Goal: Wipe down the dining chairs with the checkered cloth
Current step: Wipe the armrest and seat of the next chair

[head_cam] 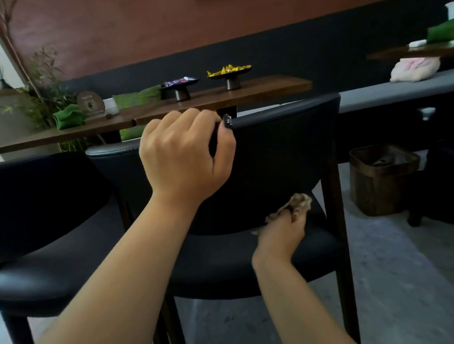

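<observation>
My left hand (186, 159) is curling tight around the top of the middle chair (287, 150) while my right hand (281, 235) is squeezing the bunched checkered cloth (296, 205) low at its back, and the left-side chair (31, 211) looks like it is waiting.

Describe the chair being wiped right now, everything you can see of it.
The chair is dark, with a curved padded backrest and seat that look like leather, on dark wooden legs. It stands upright at the wooden table, seen from behind. The left hand grips its top rail; the right hand presses the cloth on the seat.
</observation>
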The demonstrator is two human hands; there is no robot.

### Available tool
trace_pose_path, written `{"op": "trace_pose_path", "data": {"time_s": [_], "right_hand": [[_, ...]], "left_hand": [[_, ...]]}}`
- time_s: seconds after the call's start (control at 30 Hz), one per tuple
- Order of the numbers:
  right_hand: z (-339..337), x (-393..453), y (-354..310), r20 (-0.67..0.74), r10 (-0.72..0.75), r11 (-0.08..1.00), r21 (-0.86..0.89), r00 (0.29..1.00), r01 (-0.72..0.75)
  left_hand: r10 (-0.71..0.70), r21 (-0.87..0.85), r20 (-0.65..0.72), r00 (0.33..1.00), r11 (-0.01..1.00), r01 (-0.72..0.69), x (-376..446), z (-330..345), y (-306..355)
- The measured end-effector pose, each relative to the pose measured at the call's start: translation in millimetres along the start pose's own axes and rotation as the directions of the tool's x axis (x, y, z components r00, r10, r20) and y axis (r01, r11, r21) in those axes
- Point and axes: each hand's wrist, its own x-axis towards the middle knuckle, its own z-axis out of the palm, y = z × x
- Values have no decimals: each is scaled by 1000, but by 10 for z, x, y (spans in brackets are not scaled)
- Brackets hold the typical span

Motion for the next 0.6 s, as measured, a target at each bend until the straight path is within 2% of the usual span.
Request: {"op": "trace_pose_path", "data": {"time_s": [0.07,0.13,0.2,0.23,0.27,0.3,0.33,0.37,0.4,0.43,0.47,0.53,0.6], "right_hand": [[-42,-181,119,44,2,1000,-17,999,-1],[-215,-353,200,132,-64,995,-62,989,73],[-441,-405,124,228,-283,935,-152,932,321],[-524,-346,24,288,-444,847,-175,849,502],[-573,-231,-113,383,-600,707,-158,702,690],[-580,-74,-265,514,-712,487,-132,479,864],[-551,96,-424,630,-745,224,-72,218,972],[-486,266,-584,707,-707,-7,18,-18,1000],[-394,425,-747,751,-625,-189,119,-213,975],[-288,559,-893,767,-521,-333,221,-374,917],[-177,653,-1013,762,-414,-449,304,-497,840],[26,785,-1208,715,-219,-630,416,-664,656],[172,818,-1336,663,-85,-728,468,-744,500]], "left_hand": [[0,12,0,1000,1000,0,15,-5,-2],[-14,18,21,1000,1000,13,-3,-25,3],[-41,15,60,997,999,40,-66,-66,2],[-58,8,85,995,998,57,-108,-87,-6],[-78,3,113,991,997,78,-159,-102,-16],[-101,8,139,985,995,101,-212,-112,-27],[-127,22,159,979,992,125,-265,-118,-36],[-161,34,169,972,987,158,-314,-118,-36],[-209,38,170,963,978,206,-357,-109,-19],[-269,34,166,949,963,267,-401,-96,12],[-335,23,161,928,942,336,-450,-78,48],[-477,-34,153,865,873,487,-567,-40,139],[-630,-173,176,757,737,654,-709,0,231]]}}
